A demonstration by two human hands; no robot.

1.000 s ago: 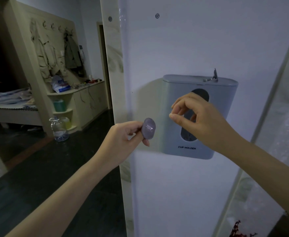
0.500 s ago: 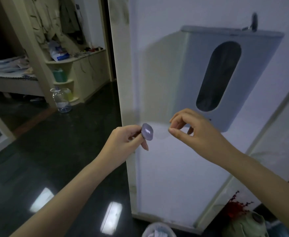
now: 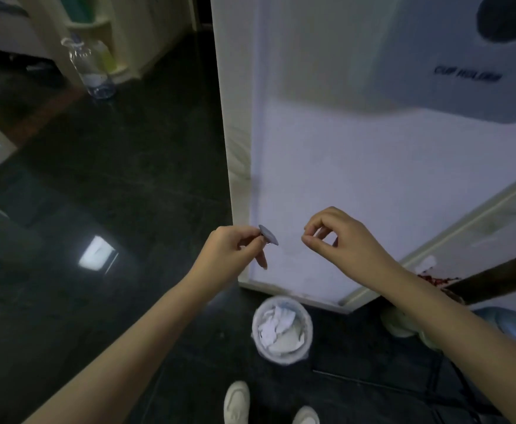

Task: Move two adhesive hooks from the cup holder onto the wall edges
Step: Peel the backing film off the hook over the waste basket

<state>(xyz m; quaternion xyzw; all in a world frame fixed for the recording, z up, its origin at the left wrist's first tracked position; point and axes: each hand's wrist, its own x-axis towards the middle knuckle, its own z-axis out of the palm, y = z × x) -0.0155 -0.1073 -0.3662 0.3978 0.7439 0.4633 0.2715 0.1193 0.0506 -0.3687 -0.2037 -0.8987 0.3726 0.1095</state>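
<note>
A hook (image 3: 268, 235) is pinched in the left hand (image 3: 235, 252) — the right hand (image 3: 339, 240) is pinched shut, contents unclear; fingered adhesive could fail.

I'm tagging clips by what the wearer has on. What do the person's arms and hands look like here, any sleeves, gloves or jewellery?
Both arms are bare as far up as the picture shows: no sleeve edge in view. The left hand and the right hand wear no gloves, and no ring, watch or bracelet shows on fingers or wrists. Nails look short and plain. Below, two white shoes show.
</note>
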